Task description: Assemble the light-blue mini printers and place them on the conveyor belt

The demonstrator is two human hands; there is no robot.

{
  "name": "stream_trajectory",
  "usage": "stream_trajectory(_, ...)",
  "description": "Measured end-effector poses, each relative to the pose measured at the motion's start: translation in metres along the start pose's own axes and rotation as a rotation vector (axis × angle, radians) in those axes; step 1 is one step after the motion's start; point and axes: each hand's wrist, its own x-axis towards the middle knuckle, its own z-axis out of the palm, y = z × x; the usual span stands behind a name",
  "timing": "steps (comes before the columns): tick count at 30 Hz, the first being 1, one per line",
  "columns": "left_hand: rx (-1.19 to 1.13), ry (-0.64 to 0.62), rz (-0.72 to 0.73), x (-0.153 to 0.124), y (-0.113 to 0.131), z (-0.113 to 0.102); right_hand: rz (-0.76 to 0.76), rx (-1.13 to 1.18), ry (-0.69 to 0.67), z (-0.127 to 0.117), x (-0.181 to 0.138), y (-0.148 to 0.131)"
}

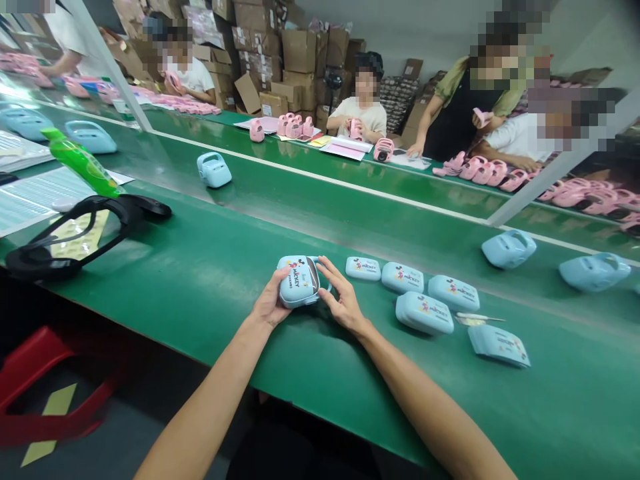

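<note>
L hand (271, 298) & R hand (345, 300) pinch the blue Mickey case (299, 283) btwn them, on or just over the green bench (200, 293), can't tell which; it'd prob. twist or slip if R pushes harder than L holds. Printed blue covers (425, 312) & a thin pale item (473, 317) sit R of R hand, in the way of a sideways reach; black strap (145, 207) & green bottle (83, 163) well off L
</note>
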Motion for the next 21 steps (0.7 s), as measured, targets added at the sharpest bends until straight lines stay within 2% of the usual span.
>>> stream_trajectory(5,0.068,-0.096,0.034,0.001,0.002,-0.01,-0.034,-0.065,0.079,0.001,-0.002,0.0)
stream_trajectory(11,0.186,-0.293,0.267,-0.011,0.004,-0.019,-0.205,-0.079,0.033,0.001,-0.006,-0.01)
stream_trajectory(14,0.24,-0.37,0.327,-0.016,0.005,-0.018,-0.267,-0.086,0.039,-0.001,-0.007,-0.013)
stream_trajectory(21,0.285,-0.385,0.344,-0.017,0.006,-0.015,-0.274,-0.043,0.037,-0.003,-0.007,-0.014)
